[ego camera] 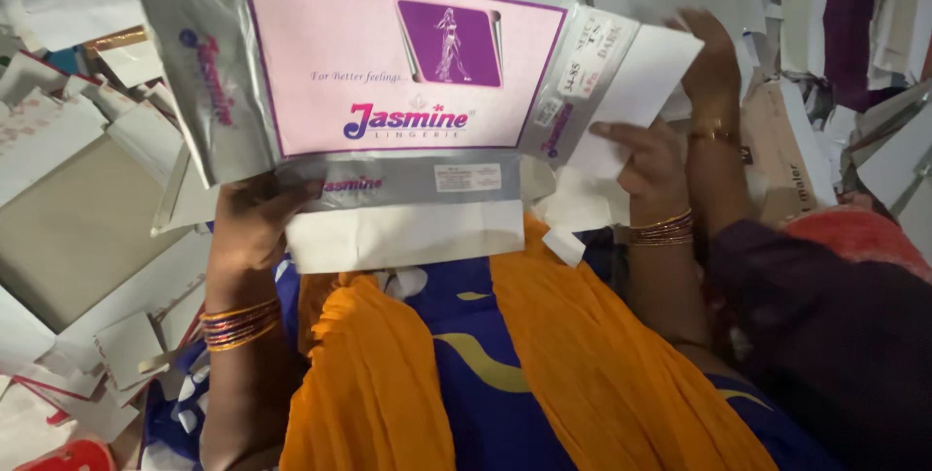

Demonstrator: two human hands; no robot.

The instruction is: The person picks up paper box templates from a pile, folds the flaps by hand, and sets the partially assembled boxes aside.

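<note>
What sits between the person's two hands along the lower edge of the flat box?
In the head view, the pink-and-silver box blank's bottom white flap spans from the left hand to the right hand.

Packaging workshop (flat cartons [87, 228] strewn)

Both forearms raised, left hand [254, 223] gripping, right hand [649, 162] pinching with fingers.
</note>
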